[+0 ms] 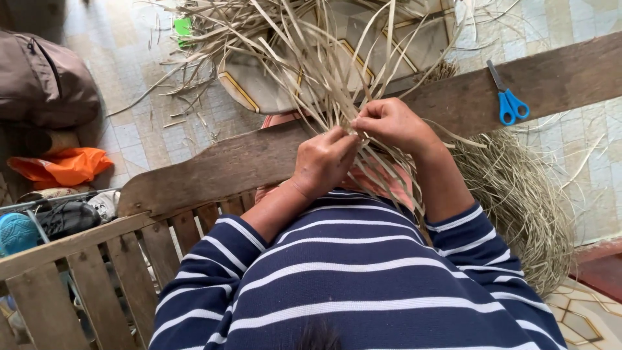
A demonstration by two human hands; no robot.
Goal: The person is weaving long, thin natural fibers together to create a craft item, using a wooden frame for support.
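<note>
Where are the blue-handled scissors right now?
In the head view, the scissors lie at upper right on the wooden plank, right of the right hand, untouched.

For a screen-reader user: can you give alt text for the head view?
Two hands, left hand and right hand, pinch pale dried straw strips above a wooden rail. Blue-handled scissors lie on it, and a striped navy sleeve shows below.

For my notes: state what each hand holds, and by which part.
Both hands grip dry straw strips where the strands meet: left hand just below that spot, right hand pinching it from above.
</note>
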